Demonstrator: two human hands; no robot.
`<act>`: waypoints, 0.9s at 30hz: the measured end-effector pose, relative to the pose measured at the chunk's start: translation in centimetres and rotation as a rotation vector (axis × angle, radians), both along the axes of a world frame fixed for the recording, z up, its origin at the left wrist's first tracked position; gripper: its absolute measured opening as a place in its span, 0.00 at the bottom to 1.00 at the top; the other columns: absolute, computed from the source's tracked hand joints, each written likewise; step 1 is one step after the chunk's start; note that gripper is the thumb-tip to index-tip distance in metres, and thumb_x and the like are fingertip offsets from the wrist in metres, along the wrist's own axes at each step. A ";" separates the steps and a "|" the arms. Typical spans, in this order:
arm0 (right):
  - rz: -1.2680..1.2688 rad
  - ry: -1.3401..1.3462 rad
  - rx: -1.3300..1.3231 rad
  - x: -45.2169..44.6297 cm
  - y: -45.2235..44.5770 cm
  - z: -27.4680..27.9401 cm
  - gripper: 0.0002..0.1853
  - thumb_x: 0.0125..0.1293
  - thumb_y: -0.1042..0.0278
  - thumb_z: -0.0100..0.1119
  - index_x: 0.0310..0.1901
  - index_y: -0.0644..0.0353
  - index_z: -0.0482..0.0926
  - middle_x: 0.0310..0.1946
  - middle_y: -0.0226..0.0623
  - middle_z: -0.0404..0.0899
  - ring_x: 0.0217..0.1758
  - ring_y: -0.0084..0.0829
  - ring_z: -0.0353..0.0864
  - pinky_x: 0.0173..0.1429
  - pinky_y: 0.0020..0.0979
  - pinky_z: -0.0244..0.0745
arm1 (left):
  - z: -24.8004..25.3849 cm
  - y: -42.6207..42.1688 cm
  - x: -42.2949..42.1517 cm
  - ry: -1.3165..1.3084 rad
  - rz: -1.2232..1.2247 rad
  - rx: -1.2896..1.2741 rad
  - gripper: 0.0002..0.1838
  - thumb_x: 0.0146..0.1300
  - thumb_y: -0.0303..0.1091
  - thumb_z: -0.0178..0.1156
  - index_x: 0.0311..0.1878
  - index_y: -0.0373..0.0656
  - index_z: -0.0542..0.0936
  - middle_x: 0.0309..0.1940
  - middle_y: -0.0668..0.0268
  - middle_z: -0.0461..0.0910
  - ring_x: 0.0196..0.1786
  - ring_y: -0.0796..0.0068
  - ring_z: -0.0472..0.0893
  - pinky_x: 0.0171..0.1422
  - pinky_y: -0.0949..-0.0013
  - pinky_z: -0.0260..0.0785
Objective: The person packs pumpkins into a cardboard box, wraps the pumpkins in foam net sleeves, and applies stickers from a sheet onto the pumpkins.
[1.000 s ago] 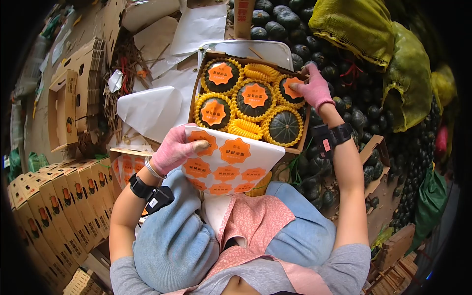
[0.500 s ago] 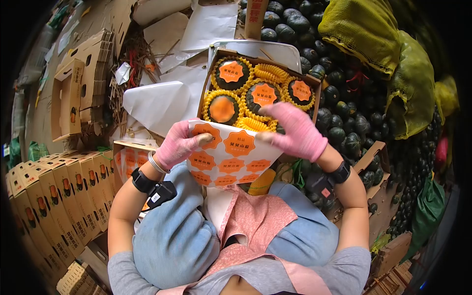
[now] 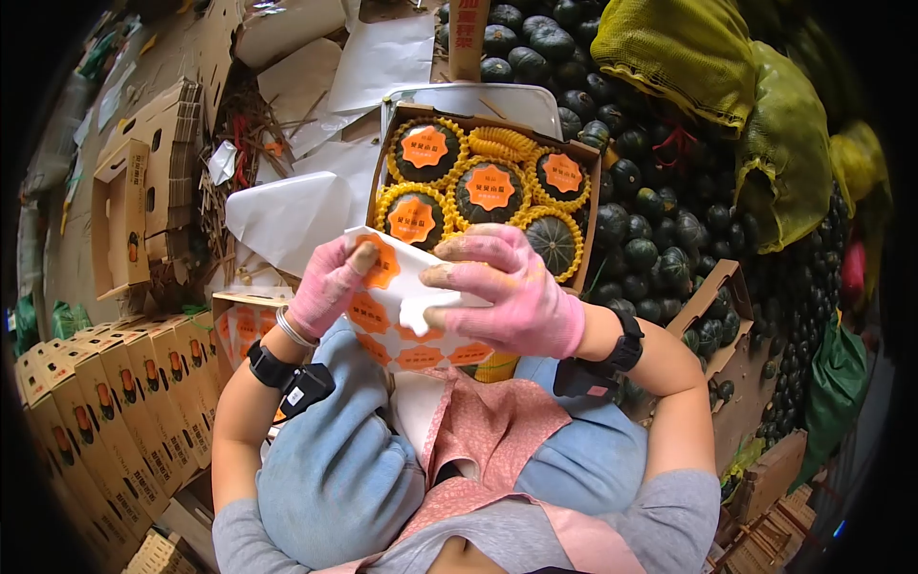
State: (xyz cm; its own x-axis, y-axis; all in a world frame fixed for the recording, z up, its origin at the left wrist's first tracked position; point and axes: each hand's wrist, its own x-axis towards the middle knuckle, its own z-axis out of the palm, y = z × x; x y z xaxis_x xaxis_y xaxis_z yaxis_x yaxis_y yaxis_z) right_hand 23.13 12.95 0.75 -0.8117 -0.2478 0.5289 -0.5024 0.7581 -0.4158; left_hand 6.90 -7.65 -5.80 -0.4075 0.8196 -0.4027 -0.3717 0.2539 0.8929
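Observation:
My left hand [image 3: 327, 287], in a pink glove, pinches the upper left corner of a white sheet of orange stickers [image 3: 387, 337] above my lap. My right hand [image 3: 526, 295], gloved too, is closed at the sheet's right side. Its fingertips hold a sticker [image 3: 417, 313] with the white scalloped back showing, partly folded off the sheet. Just beyond stands a cardboard box [image 3: 592, 206] of dark green pumpkins in yellow foam nets. Several carry orange stickers; the pumpkin at the near right [image 3: 552, 242] shows a bare top.
Loose pumpkins [image 3: 660, 239] are heaped on the right, with yellow mesh bags [image 3: 789, 153] on top. Printed cartons [image 3: 134, 402] stand in rows at the left. An open carton [image 3: 239, 301] with sticker sheets sits beside my left knee. White paper [image 3: 292, 215] lies left of the box.
My right hand has turned in over the sheet and lifted a sticker from it. The sheet's upper edge now curls. The whole view has shifted slightly.

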 end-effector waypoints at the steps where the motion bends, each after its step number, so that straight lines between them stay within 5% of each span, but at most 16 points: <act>1: 0.067 -0.110 -0.305 0.2 0.3 1.3 0.10 0.51 0.66 0.68 0.37 0.47 0.83 0.45 0.33 0.76 0.53 0.37 0.74 0.59 0.40 0.66 | -0.2 -0.2 -0.2 0.105 0.164 0.049 0.14 0.69 0.45 0.57 0.39 0.42 0.78 0.31 0.76 0.71 0.32 0.85 0.67 0.39 0.80 0.64; 5: -0.163 -0.714 -1.111 4.2 7.4 3.2 0.12 0.61 0.83 0.56 0.47 0.66 0.79 0.45 0.33 0.77 0.47 0.22 0.76 0.52 0.25 0.73 | -2.0 -9.2 -9.1 0.584 0.646 -0.087 0.18 0.73 0.45 0.49 0.42 0.38 0.79 0.33 0.70 0.79 0.34 0.82 0.76 0.40 0.74 0.71; 9: -0.656 -1.071 -0.926 6.6 10.9 -1.1 0.25 0.58 0.80 0.59 0.58 0.61 0.65 0.31 0.31 0.75 0.34 0.19 0.74 0.39 0.23 0.72 | -6.3 -24.3 -13.8 1.003 0.609 -0.540 0.31 0.71 0.60 0.45 0.50 0.37 0.79 0.36 0.65 0.82 0.37 0.76 0.77 0.43 0.68 0.71; 11: -0.689 -1.028 -0.857 6.8 11.1 -3.9 0.27 0.55 0.79 0.62 0.57 0.60 0.65 0.29 0.32 0.74 0.32 0.21 0.73 0.39 0.25 0.71 | -7.8 -30.3 -12.6 1.010 0.555 -0.765 0.30 0.71 0.58 0.45 0.52 0.38 0.78 0.31 0.60 0.81 0.33 0.71 0.76 0.41 0.66 0.70; 12: -0.681 -0.968 -0.784 6.8 11.3 -5.4 0.27 0.55 0.78 0.63 0.56 0.60 0.65 0.29 0.32 0.73 0.32 0.22 0.72 0.39 0.26 0.71 | -8.2 -32.8 -12.0 1.032 0.454 -1.068 0.30 0.71 0.58 0.45 0.54 0.38 0.77 0.35 0.57 0.83 0.37 0.69 0.79 0.44 0.66 0.70; 13: -0.683 -0.935 -0.694 6.8 11.6 -6.5 0.27 0.53 0.73 0.67 0.53 0.61 0.66 0.29 0.33 0.72 0.33 0.24 0.72 0.40 0.27 0.72 | -8.9 -33.8 -10.5 1.060 0.536 -0.897 0.30 0.71 0.58 0.45 0.55 0.38 0.77 0.42 0.54 0.83 0.42 0.63 0.81 0.49 0.64 0.71; 15: -0.718 -0.978 -0.660 6.3 11.4 -6.3 0.28 0.51 0.70 0.69 0.52 0.61 0.66 0.30 0.34 0.72 0.34 0.25 0.72 0.41 0.28 0.72 | -8.2 -34.3 -8.4 1.006 0.507 -1.225 0.31 0.70 0.60 0.45 0.53 0.39 0.77 0.46 0.52 0.82 0.50 0.51 0.79 0.55 0.59 0.69; 18: -0.753 -0.950 -0.602 6.0 10.9 -6.8 0.28 0.49 0.66 0.72 0.49 0.60 0.66 0.31 0.35 0.71 0.35 0.28 0.72 0.44 0.30 0.72 | -7.1 -32.6 -7.3 0.982 0.431 -1.490 0.27 0.67 0.50 0.55 0.62 0.43 0.66 0.56 0.49 0.75 0.57 0.48 0.75 0.59 0.57 0.67; 22: -0.794 -0.978 -0.500 5.3 10.3 -6.5 0.28 0.48 0.63 0.73 0.47 0.60 0.67 0.33 0.41 0.74 0.38 0.37 0.75 0.48 0.33 0.72 | -5.2 -26.1 -7.9 1.310 0.424 -1.452 0.33 0.61 0.38 0.62 0.67 0.46 0.60 0.62 0.51 0.67 0.64 0.50 0.66 0.69 0.54 0.59; 27: -0.923 -0.977 -0.004 3.7 8.7 -4.5 0.27 0.49 0.61 0.70 0.48 0.61 0.69 0.41 0.51 0.78 0.45 0.49 0.78 0.50 0.39 0.73 | -4.2 -14.4 -10.1 1.838 0.197 -0.633 0.35 0.56 0.39 0.66 0.67 0.46 0.63 0.63 0.55 0.67 0.66 0.55 0.65 0.71 0.54 0.57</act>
